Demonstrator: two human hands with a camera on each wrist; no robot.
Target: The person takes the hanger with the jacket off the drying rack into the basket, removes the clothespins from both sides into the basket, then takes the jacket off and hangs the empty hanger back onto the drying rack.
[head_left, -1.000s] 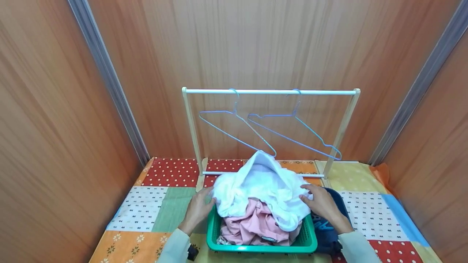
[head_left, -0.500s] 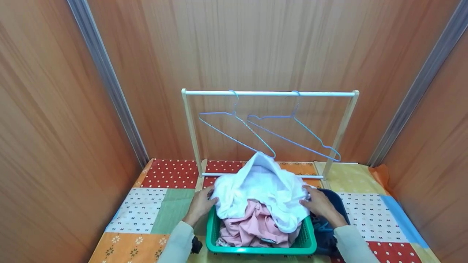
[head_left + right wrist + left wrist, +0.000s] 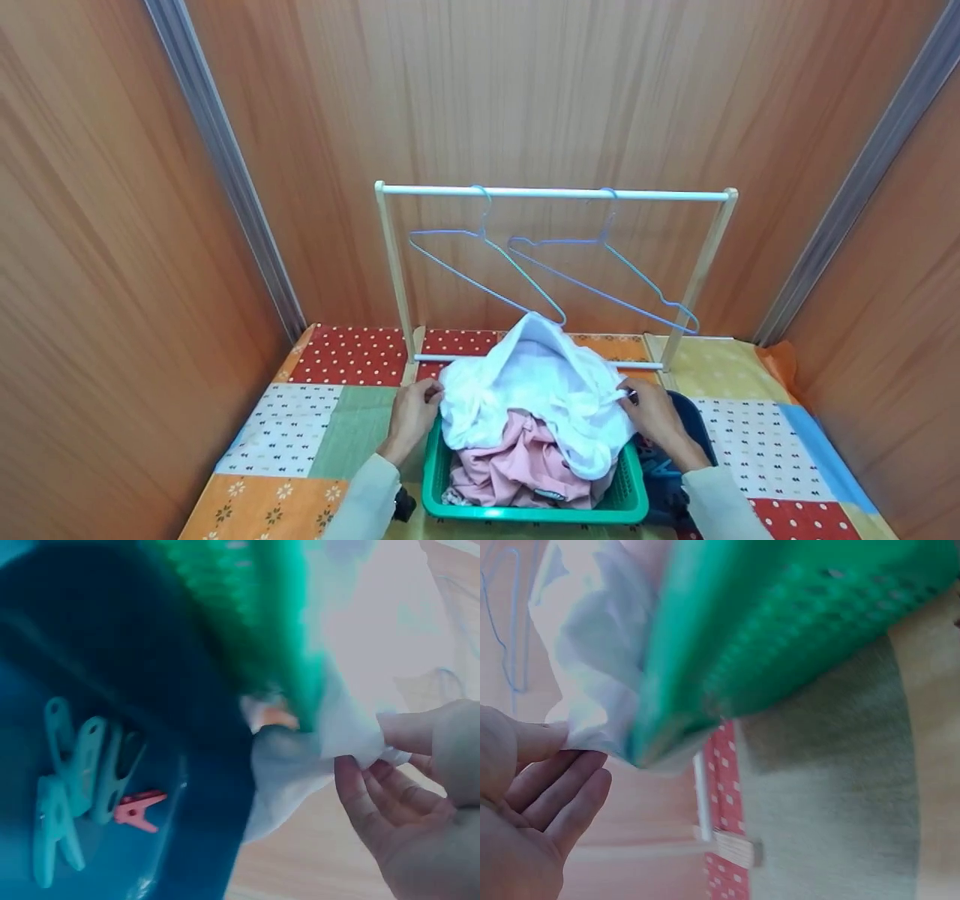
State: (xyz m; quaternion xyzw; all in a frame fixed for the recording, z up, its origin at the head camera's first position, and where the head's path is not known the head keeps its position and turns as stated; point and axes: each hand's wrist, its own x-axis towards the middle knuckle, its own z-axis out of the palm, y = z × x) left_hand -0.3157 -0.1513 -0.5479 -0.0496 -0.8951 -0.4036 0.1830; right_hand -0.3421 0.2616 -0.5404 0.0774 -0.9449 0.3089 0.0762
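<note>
A white garment (image 3: 536,382) lies heaped over the back of a green basket (image 3: 536,514), its top fold standing in a peak. Pink cloth (image 3: 517,465) bunches in front of it inside the basket. At the garment's left side my left hand (image 3: 412,414) pinches the edge between thumb and fingers, as the left wrist view shows with the white cloth (image 3: 600,652). On the opposite side my right hand (image 3: 654,412) pinches another bit of the edge, plain in the right wrist view at the fingers (image 3: 367,799). What kind of garment it is cannot be told.
Behind the basket stands a rack (image 3: 555,193) with a left hanger (image 3: 487,232) and a right hanger (image 3: 604,240). A dark blue tub (image 3: 686,420) right of the basket holds several teal clothespins (image 3: 86,765) and a red clothespin (image 3: 139,810). Wooden walls enclose the patchwork cloth (image 3: 367,427).
Both hands have shifted slightly along the white garment's sides, and their fingers have drawn together to pinch its edges. The garment, basket and rack stay nearly where they were.
</note>
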